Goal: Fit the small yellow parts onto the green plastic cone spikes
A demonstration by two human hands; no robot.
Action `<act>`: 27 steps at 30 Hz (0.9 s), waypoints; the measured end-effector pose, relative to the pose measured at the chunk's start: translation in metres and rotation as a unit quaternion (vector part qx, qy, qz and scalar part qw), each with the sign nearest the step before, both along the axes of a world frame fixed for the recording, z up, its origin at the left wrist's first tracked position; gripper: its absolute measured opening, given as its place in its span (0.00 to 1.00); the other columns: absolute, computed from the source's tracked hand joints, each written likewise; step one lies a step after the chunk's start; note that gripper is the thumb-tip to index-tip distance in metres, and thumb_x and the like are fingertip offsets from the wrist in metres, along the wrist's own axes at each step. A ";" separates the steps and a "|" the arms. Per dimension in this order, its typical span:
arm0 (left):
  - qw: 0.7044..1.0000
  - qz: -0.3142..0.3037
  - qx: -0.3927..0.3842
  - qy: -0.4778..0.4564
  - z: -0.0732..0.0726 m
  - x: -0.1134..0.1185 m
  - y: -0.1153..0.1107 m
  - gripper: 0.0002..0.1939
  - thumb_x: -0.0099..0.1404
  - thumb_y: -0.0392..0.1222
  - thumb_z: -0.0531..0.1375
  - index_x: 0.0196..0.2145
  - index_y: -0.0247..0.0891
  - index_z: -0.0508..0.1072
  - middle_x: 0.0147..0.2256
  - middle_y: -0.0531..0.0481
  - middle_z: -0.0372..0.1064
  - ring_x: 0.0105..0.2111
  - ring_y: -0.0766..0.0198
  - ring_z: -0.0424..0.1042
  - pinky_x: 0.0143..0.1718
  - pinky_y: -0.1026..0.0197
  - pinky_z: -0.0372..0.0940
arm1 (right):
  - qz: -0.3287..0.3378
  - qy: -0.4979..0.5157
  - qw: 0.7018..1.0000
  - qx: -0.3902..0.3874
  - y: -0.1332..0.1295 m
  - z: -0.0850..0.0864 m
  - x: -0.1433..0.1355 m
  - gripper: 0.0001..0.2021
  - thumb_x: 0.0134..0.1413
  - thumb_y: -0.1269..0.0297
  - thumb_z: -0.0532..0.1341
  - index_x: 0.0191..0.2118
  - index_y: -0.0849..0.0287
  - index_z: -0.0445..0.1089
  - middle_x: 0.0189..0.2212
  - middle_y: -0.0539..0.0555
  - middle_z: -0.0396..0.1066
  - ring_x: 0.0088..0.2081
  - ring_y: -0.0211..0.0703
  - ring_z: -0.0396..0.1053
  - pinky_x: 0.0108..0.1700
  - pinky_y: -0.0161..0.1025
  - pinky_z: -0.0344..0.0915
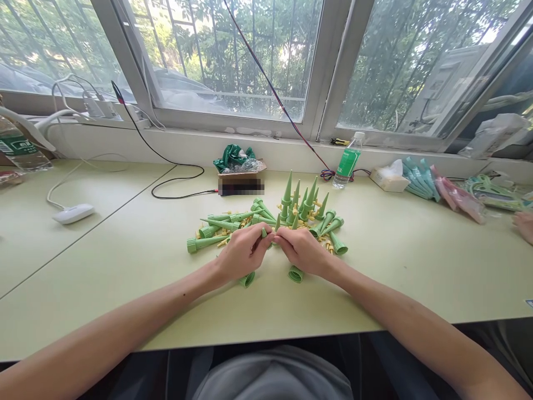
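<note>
My left hand (237, 254) is closed around a green plastic spike (264, 233), whose pointed tip shows above the fingers. My right hand (307, 251) is pinched close against it, fingertips nearly meeting the left ones; what it grips is too small and hidden to make out. Behind my hands stands a group of upright green spikes (287, 197) with small yellow fittings (295, 211) on them. More green spikes (206, 243) with threaded cup ends lie to the left, and others (338, 243) to the right. Two cup ends (296, 274) show beneath my wrists.
At the back sits an open cardboard box (241, 175) with green and clear plastic. A water bottle (348, 161) and a tissue pack (390, 176) stand further right, near bagged items (458, 194). A white mouse (74, 214) lies left. Another person's hand (524, 225) shows at the right edge.
</note>
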State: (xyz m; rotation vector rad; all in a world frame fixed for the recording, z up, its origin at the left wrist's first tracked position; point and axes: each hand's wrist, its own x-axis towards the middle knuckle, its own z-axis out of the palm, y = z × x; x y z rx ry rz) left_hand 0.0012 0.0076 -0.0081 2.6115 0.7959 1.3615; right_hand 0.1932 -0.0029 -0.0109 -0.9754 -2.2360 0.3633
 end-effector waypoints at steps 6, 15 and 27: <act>1.000 0.001 0.005 -0.004 -0.001 0.000 0.000 0.06 0.70 0.36 0.55 0.34 0.37 0.68 0.22 0.56 0.65 0.19 0.72 0.60 0.22 0.68 0.57 | -0.009 -0.002 1.000 -0.001 -0.002 0.002 -0.001 0.15 0.69 0.60 0.47 0.28 0.56 0.52 0.20 0.45 0.52 0.21 0.34 0.46 0.26 0.33 0.48; 1.000 -0.015 0.024 -0.001 0.002 0.001 -0.004 0.05 0.70 0.34 0.55 0.41 0.37 0.70 0.30 0.52 0.74 0.22 0.71 0.68 0.26 0.68 0.62 | -0.001 0.043 0.999 -0.019 0.000 -0.001 0.000 0.16 0.69 0.62 0.47 0.27 0.56 0.53 0.20 0.45 0.53 0.21 0.34 0.48 0.27 0.34 0.48; 1.000 0.000 0.011 0.003 0.000 0.000 -0.002 0.07 0.70 0.35 0.54 0.44 0.38 0.70 0.32 0.51 0.74 0.21 0.71 0.66 0.25 0.68 0.62 | -0.029 0.088 0.995 -0.039 -0.002 0.003 -0.002 0.11 0.68 0.60 0.52 0.35 0.58 0.65 0.21 0.45 0.61 0.22 0.34 0.56 0.28 0.32 0.54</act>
